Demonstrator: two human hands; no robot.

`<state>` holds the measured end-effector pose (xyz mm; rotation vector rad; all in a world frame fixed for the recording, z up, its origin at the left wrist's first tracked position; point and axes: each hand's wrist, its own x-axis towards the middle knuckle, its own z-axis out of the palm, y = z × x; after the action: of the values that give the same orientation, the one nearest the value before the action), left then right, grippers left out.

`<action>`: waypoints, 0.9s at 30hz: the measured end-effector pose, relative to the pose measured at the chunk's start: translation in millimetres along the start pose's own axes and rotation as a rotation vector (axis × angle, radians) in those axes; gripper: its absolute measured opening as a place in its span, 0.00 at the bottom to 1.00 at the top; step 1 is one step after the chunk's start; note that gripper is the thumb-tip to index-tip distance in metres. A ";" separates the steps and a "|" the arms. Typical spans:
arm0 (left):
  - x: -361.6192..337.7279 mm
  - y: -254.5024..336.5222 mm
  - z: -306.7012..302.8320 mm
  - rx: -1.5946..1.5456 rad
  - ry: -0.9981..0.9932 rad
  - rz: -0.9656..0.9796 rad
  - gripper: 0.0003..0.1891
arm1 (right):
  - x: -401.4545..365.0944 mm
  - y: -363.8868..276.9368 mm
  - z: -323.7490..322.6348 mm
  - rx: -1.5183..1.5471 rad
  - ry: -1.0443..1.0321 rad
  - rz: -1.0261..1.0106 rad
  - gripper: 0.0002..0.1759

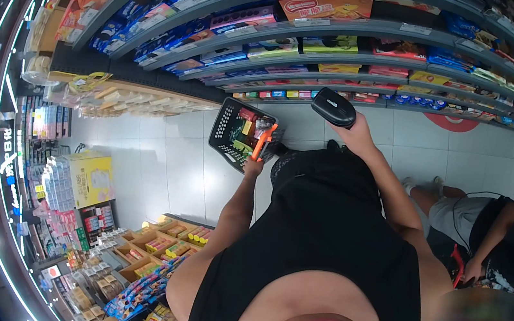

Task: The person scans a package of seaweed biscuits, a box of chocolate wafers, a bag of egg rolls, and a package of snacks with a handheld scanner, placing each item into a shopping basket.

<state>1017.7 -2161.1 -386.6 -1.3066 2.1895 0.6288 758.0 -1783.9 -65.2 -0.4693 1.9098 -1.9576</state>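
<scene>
My left hand (253,166) is closed round the orange handle (264,141) of a black shopping basket (220,131), which hangs low over the floor at my left. Several packets and boxes lie inside the basket, among them a red pack (247,114) and a green one (242,147). My right hand (353,133) grips a black handheld barcode scanner (334,108), held out in front of me with its rounded head towards the shelves. My fingers are partly hidden beneath the scanner.
Curved-looking snack shelves (378,28) full of biscuit packs run across the front. Wooden display bins (158,244) with snacks stand at the lower left. A yellow carton (92,179) is farther left. Another person (489,223) with a red-handled basket is close on my right. Pale floor tiles (171,149) lie between.
</scene>
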 end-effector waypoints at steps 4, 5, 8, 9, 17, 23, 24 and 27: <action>0.0 6.4 0.2 0.018 0.043 -0.049 0.45 | 1.3 6.1 -1.1 0.002 -0.004 -0.007 0.16; -1.8 10.9 -2.3 0.011 0.036 -0.030 0.46 | 1.9 5.0 -1.4 0.000 -0.006 -0.012 0.16; -19.4 29.5 -19.3 -0.022 0.018 0.039 0.50 | 2.1 3.3 2.4 0.017 0.008 -0.031 0.16; -24.0 34.0 -23.2 -0.041 0.015 0.076 0.52 | 3.0 2.9 4.0 0.026 0.016 -0.038 0.16; -18.3 9.6 -25.5 -0.009 -0.156 0.049 0.54 | 13.4 -3.2 4.6 -0.006 -0.054 -0.017 0.18; -12.9 -1.1 -12.7 0.041 -0.079 0.081 0.58 | 19.7 -19.5 5.6 0.022 -0.055 -0.035 0.20; -15.1 -1.5 -11.1 0.041 -0.072 0.080 0.58 | 21.3 -19.4 5.7 0.018 -0.059 -0.035 0.21; -15.5 -3.3 -3.0 0.055 -0.038 0.072 0.60 | 21.2 -20.0 4.7 0.048 -0.037 -0.059 0.21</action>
<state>1026.4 -2154.2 -374.9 -1.1835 2.2149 0.6118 741.0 -1797.8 -45.4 -0.5500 1.8424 -2.0125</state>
